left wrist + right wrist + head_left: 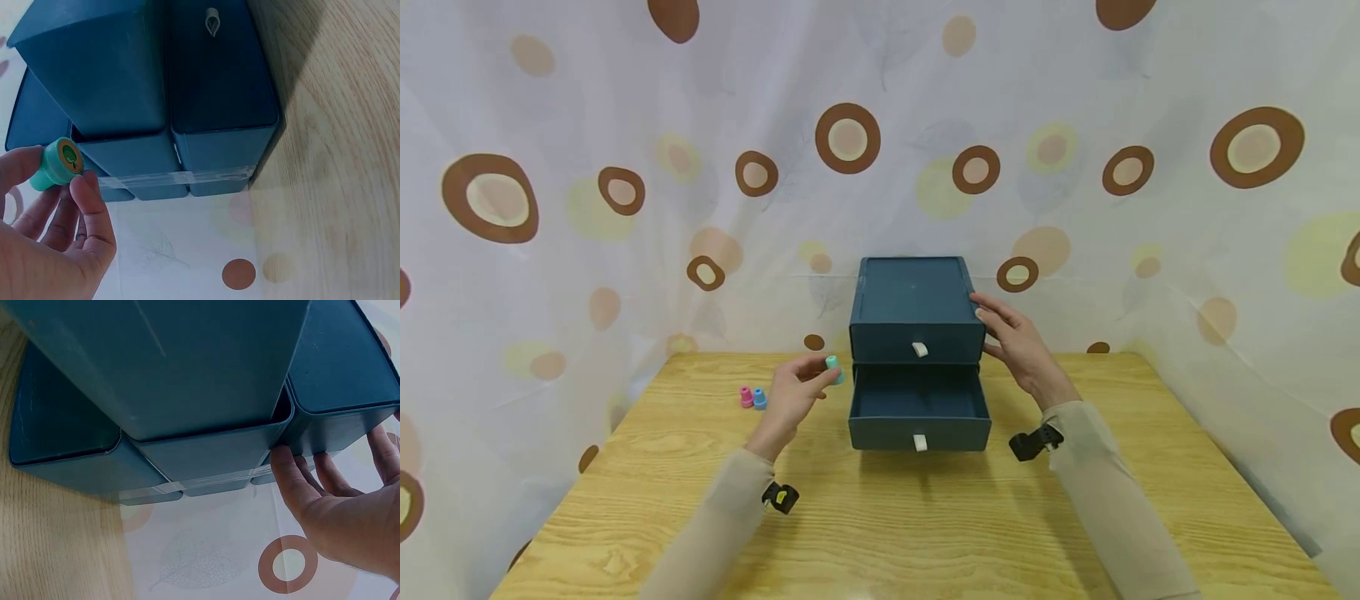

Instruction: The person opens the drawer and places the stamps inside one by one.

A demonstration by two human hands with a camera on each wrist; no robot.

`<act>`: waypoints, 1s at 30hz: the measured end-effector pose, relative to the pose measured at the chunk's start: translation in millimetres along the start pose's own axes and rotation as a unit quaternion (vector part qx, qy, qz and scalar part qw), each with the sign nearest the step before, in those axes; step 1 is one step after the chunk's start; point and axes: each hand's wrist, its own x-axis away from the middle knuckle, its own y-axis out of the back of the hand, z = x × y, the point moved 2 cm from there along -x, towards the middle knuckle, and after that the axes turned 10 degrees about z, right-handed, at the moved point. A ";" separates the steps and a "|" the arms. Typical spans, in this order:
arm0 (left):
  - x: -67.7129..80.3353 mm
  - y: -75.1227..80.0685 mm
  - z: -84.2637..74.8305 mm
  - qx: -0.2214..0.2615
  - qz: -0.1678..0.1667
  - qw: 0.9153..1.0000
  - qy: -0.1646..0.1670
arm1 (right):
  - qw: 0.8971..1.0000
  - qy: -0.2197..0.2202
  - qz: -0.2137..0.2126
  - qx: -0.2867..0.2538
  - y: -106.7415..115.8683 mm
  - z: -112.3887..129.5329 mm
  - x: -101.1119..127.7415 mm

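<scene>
L hand (793,392) pinches teal cap (832,363); R hand (1011,337) (fingers straight) touches cabinet (916,312).

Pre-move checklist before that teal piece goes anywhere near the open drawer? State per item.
1. Left hand pinches the teal piece between its fingers: ok.
2. Lower drawer pulled out: ok.
3. Drawer floor free of things: ok in the head view.
4. Right hand steadies the drawer unit, fingers straight against its side: ok.
5. Upper drawer closed, not overhanging the opening: ok.
6. Pink piece and blue piece stand apart on the table: ok.
</scene>
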 end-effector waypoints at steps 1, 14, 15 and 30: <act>-0.6 -1.4 0.2 -0.002 -0.001 1.000 -0.007 | 1.000 0.000 0.000 -0.001 -0.4 0.2 0.0; -1.5 -21.9 -13.1 -0.047 -0.011 0.992 -0.119 | 1.000 -0.004 -0.002 0.006 -0.3 1.9 0.2; -1.9 -23.4 -13.2 -0.046 -0.005 0.991 -0.123 | 1.000 -0.005 0.000 0.005 -0.7 1.7 0.3; -13.5 -43.4 -15.7 -0.148 0.048 0.969 -0.192 | 1.000 -0.007 -0.004 0.003 0.0 2.4 1.2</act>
